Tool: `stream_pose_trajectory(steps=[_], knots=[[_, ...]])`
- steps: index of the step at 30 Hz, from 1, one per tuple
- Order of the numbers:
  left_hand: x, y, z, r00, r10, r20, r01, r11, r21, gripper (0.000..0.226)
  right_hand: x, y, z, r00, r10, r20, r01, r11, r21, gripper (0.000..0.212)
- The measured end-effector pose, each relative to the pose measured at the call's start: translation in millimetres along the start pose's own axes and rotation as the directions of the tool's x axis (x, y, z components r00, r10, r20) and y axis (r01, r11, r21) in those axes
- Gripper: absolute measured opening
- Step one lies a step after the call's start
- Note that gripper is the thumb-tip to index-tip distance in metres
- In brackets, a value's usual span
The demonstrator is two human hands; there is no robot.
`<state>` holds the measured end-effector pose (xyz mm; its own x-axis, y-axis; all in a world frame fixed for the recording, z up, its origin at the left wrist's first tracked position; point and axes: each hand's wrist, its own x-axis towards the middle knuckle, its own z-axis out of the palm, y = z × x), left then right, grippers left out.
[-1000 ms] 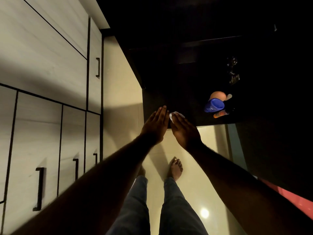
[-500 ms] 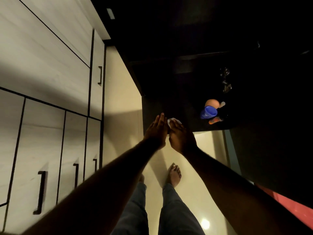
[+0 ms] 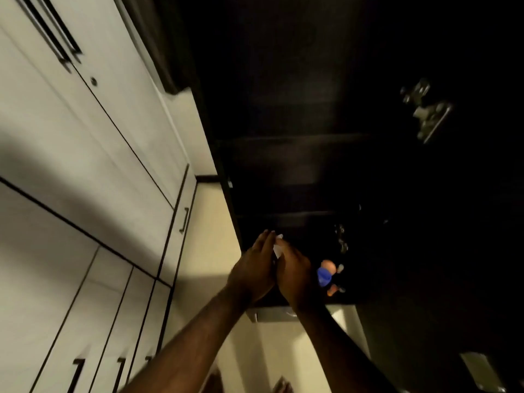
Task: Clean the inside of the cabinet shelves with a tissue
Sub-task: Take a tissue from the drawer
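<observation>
White tissue upright between hands.

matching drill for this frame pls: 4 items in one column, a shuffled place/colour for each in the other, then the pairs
Items:
1. tissue
2. blue cap
3. metal hinge
4. pale cabinet doors

Descriptions:
A. upper right, on the dark cabinet interior
B. white, pinched between the left hand and the right hand
C. along the left side, with dark bar handles
D. just right of the right hand, among small things on the dark shelf

Pairs: 1-B, 2-D, 3-A, 4-C
</observation>
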<state>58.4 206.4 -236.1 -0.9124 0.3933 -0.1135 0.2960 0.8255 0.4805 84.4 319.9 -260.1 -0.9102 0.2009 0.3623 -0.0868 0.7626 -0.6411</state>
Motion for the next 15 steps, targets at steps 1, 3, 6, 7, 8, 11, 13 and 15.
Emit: stream_pose_trajectory(steps=[1, 3, 6, 7, 8, 11, 13, 15], knots=[[-2, 11, -17, 0.998, 0.020, -0.061, -0.021, 1.000, -0.013, 0.077, 7, -15, -16, 0.999, 0.014, -0.036, -0.014, 1.000, 0.011, 0.035], [-8, 36, -56, 0.975, 0.117, -0.191, -0.120, 0.993, -0.002, 0.073, 27, -49, -54, 0.988, 0.091, -0.121, -0.082, 0.993, 0.083, 0.038], [-10, 63, -106, 0.894, 0.270, -0.357, -0.271, 0.961, 0.047, 0.075, 57, -91, -101, 0.975, 0.035, -0.222, -0.009, 0.993, 0.117, 0.039], [-9, 72, -122, 0.858, 0.306, -0.413, -0.304, 0.950, 0.072, 0.073, 66, -106, -116, 0.976, 0.027, -0.216, 0.003, 0.990, 0.140, 0.039], [-10, 82, -139, 0.825, 0.322, -0.465, -0.321, 0.943, 0.085, 0.071, 75, -118, -130, 0.980, 0.028, -0.197, 0.007, 0.984, 0.176, 0.039], [-10, 107, -187, 0.717, 0.381, -0.583, -0.356, 0.920, 0.164, 0.059, 95, -145, -161, 0.965, -0.004, -0.263, 0.084, 0.952, 0.294, 0.039], [-11, 115, -208, 0.665, 0.418, -0.619, -0.354, 0.906, 0.232, 0.057, 105, -155, -171, 0.945, -0.024, -0.327, 0.143, 0.928, 0.344, 0.045], [-10, 114, -225, 0.634, 0.432, -0.642, -0.331, 0.901, 0.281, 0.058, 116, -163, -178, 0.927, -0.079, -0.368, 0.207, 0.923, 0.325, 0.042]])
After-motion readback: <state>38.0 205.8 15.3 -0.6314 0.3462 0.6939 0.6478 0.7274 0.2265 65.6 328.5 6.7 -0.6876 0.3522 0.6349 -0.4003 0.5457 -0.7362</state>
